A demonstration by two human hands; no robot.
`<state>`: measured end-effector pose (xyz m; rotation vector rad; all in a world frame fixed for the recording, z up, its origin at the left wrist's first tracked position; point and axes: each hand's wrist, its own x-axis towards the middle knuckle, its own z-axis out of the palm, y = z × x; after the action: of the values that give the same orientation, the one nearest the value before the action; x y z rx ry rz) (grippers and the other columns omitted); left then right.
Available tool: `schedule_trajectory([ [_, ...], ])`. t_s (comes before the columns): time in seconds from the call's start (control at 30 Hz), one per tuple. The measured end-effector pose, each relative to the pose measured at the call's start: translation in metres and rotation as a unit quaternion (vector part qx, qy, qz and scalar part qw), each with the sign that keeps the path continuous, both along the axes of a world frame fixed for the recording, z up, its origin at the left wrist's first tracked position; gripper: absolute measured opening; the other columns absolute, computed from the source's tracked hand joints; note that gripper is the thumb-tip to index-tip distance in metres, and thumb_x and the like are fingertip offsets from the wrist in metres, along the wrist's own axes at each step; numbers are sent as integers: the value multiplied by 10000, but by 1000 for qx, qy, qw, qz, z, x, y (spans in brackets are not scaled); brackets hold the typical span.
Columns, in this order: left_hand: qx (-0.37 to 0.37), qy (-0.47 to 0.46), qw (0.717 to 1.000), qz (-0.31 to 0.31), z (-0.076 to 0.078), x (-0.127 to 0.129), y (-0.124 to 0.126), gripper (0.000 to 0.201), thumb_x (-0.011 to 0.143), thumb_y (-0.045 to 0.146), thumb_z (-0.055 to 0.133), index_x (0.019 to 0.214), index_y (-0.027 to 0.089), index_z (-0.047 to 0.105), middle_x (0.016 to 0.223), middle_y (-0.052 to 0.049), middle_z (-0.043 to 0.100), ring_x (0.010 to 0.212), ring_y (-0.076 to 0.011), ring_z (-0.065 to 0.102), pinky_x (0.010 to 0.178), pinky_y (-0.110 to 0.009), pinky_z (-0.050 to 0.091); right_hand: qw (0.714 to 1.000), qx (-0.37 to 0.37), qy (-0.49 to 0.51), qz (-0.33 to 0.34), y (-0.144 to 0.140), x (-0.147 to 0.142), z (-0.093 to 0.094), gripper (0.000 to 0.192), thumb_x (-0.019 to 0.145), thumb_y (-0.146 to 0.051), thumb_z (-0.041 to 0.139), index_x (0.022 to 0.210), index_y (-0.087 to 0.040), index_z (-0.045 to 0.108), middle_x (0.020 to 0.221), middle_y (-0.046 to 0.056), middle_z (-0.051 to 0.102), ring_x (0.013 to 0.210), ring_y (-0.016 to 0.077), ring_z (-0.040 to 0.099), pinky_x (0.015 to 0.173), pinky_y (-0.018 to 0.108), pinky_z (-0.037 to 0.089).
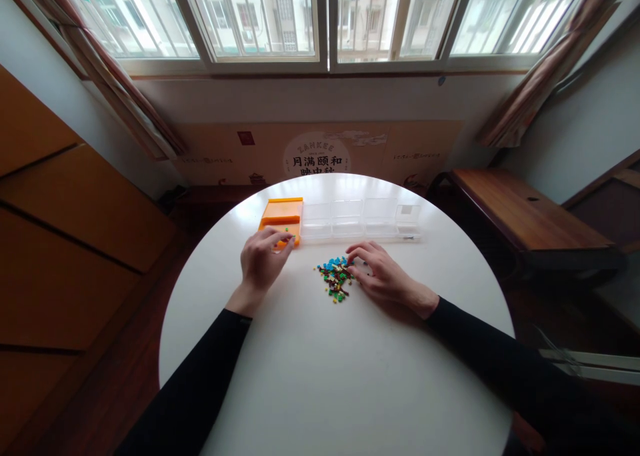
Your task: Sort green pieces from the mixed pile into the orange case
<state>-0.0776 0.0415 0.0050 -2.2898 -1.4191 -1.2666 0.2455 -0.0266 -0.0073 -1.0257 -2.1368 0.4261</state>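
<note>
Bead pile sits mid-table, just in front of clear tray row. Right hand rests loose, fingertips in pile's right edge; left hand curled at orange tray, can't tell what it pinches. Careless sweep w/ right hand could scatter beads off round table.

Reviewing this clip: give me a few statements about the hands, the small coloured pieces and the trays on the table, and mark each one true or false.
1. The right hand touches the pile of small coloured pieces. True.
2. The left hand rests at the clear compartment boxes. False: it is at the orange tray.
3. The orange tray sits to the left of the clear compartment boxes, in one row. True.
4. The pile lies inside the clear compartment boxes. False: it lies on the white round table, in front of them.
5. Both sleeves are white. False: they are dark.
</note>
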Motion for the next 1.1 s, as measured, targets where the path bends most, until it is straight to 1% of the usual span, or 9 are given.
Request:
schedule_trajectory([
  [0.1, -13, -1, 998, 62, -3, -17, 12, 109, 996, 312, 760, 960, 255, 845, 943, -30, 809, 798, -224, 702, 755, -364, 523, 1000, 2, -1, 2, -1, 0, 2, 61, 1061, -242, 681, 1111, -272, 698, 1299, 94, 746, 1232, 305, 675, 1113, 531, 543],
  [0.17, -27, -1, 996, 86, -6, -24, 17, 109, 990, 316, 762, 971, 253, 850, 938, -31, 807, 780, -227, 688, 753, -368, 510, 1000, 2, -1, 2, -2, 1, 2, 56, 1064, -244, 681, 1108, -271, 700, 1300, 91, 745, 1231, 302, 677, 1113, 528, 542],
  [0.3, -41, 4, 995, 86, -9, -25, 20, 137, 1006, 310, 737, 1012, 239, 854, 961, -44, 805, 786, -230, 686, 794, -386, 520, 1000, 2, -2, -1, -2, 2, 2, 65, 1063, -246, 680, 1115, -274, 706, 1308, 92, 746, 1241, 303, 681, 1112, 526, 547],
  [0.4, -35, 7, 999, 34, -8, -19, 15, 167, 1033, 304, 695, 1017, 228, 843, 986, -56, 801, 844, -233, 711, 842, -391, 551, 1000, 6, -2, -1, -1, 3, 1, 88, 1050, -225, 682, 1116, -277, 709, 1303, 91, 752, 1244, 306, 684, 1111, 529, 550],
  [0.53, -44, -3, 996, -74, -4, -4, 0, 179, 1056, 318, 675, 1054, 232, 832, 1030, -66, 783, 929, -229, 735, 827, -358, 595, 1000, 13, 5, -2, 1, 3, 1, 129, 1026, -178, 679, 1107, -276, 708, 1300, 80, 752, 1237, 291, 688, 1113, 508, 550],
  [0.7, -69, 36, 974, -215, 0, 21, -22, 124, 1039, 277, 708, 996, 248, 820, 961, -54, 776, 861, -193, 722, 801, -332, 604, 1000, 15, 0, 11, 0, 6, 4, 137, 974, -162, 719, 1048, -277, 710, 1328, 73, 745, 1229, 292, 690, 1125, 524, 543],
  [0.77, -81, 54, 962, -256, 1, 29, -28, 101, 1019, 262, 719, 996, 250, 817, 951, -50, 773, 838, -184, 716, 781, -323, 598, 1000, 14, -6, 22, -2, 6, 5, 150, 963, -163, 727, 1051, -283, 719, 1345, 69, 740, 1234, 294, 685, 1130, 532, 546],
  [0.9, -107, 61, 948, -293, 2, 34, -34, 103, 979, 245, 729, 1019, 262, 823, 977, -46, 772, 833, -177, 717, 781, -319, 599, 999, 21, -16, 42, -4, 4, 6, 196, 959, -166, 751, 1098, -304, 750, 1377, 58, 730, 1260, 289, 675, 1159, 533, 542],
  [1.1, -128, 53, 946, -294, 1, 30, -34, 121, 970, 261, 736, 1053, 258, 823, 973, -51, 765, 835, -181, 705, 750, -311, 582, 997, 51, -53, 36, -3, 2, 2, 186, 978, -201, 776, 1121, -319, 768, 1365, 56, 745, 1233, 296, 686, 1155, 541, 545],
])
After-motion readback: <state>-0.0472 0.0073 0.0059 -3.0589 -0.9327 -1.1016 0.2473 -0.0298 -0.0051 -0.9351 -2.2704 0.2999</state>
